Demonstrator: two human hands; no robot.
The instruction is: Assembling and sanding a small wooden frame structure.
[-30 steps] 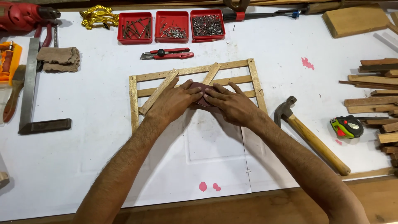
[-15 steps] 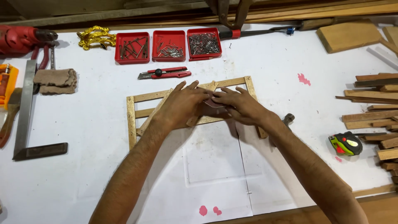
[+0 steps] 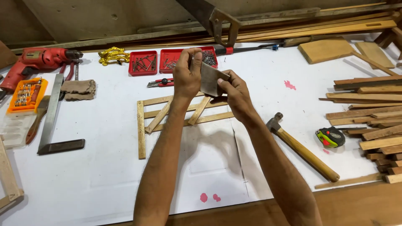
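White bench holds a slat frame (image 3: 167, 119); both hands, lately pressed flat on it, now rise toward twelve o'clock; left hand (image 3: 187, 75) and right hand (image 3: 232, 90) fingers pinch a grey sheet (image 3: 209, 78), perhaps sandpaper.

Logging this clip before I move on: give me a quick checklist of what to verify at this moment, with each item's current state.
1. Both hands on the sheet: ok; left hand and right hand hold the small grey-brown sheet.
2. Sheet lifted off the wooden frame: ok.
3. Hammer free, lying on the table: ok.
4. Red trays upright: ok.
5. Frame joints fastened: cannot tell.
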